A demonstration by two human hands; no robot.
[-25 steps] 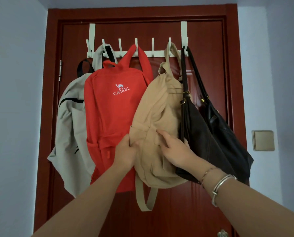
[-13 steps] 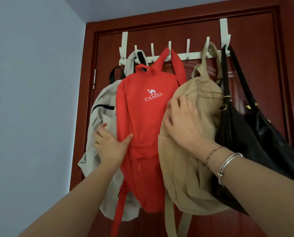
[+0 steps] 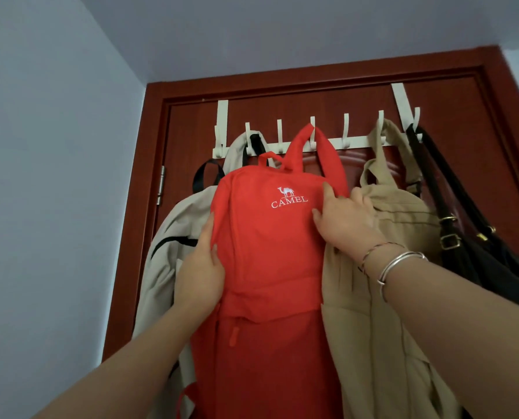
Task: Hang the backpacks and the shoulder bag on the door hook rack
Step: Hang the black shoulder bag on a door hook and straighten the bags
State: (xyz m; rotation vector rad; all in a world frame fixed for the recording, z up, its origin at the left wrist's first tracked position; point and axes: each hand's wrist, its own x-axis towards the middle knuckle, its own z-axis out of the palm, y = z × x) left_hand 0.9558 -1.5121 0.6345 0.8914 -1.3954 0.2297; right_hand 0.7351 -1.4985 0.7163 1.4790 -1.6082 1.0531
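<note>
Two bare forearms reach up from the bottom of the view toward the bags on the door. The left hand lies against the left edge of the red pack, thumb on the front panel and fingers wrapped round the side, pinching the fabric there. The right hand rests flat on the pack's upper right corner, fingers spread and loose, gripping nothing; its outer edge touches the tan pack. Two bracelets sit on the right wrist, a thin cord and a silver bangle. The red pack carries a white "CAMEL" logo and hangs by one shoulder strap looped over a middle hook of the rack; its small top handle stands free just below the bar. It overlaps the grey pack on its left and the tan pack on its right. The grey pack, with black trim, hangs from a hook near the rack's left end. The tan pack hangs by a strap from a hook toward the right end. The black bag, with brass buckles, hangs by its straps from the last hook on the right, touching the tan pack's side. The white rack hooks over the top of the red-brown door by two flat brackets. A hinge shows on the door's left edge, beside the pale wall.
</note>
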